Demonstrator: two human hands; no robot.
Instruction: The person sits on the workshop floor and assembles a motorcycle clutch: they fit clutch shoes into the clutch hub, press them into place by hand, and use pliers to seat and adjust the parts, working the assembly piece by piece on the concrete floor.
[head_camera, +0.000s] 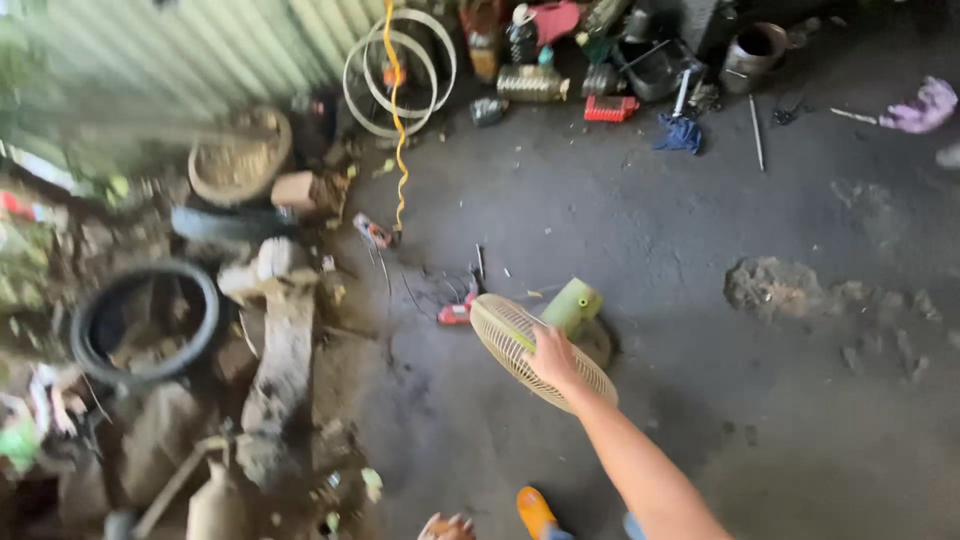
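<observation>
Cream-coloured plastic grille in hand: a person's right hand (553, 357) closes over the rim of an electric fan's round guard (540, 352), fingers wrapped on the near right edge, holding the fan (572, 305) just above a stained concrete floor (700, 220). Its pale green motor housing sits behind the grille, on the far side. The left hand (447, 526) barely shows at the near edge of the frame, and whether it is open or holds anything cannot be told. An orange shoe (535, 510) stands just beside it.

Judging by this view, the work is at an early stage: the fan is picked up or being carried whole, its guard still fitted, with nothing taken apart. A red tool (455, 313) and loose wires lie on the floor just left of the grille, untouched. To the left, a rubber tyre (145, 322) rests among rubble and scrap; at the far wall, bicycle rims (400, 72) lean against corrugated sheeting, with a yellow coiled cord (398, 130) hanging in front of them.
</observation>
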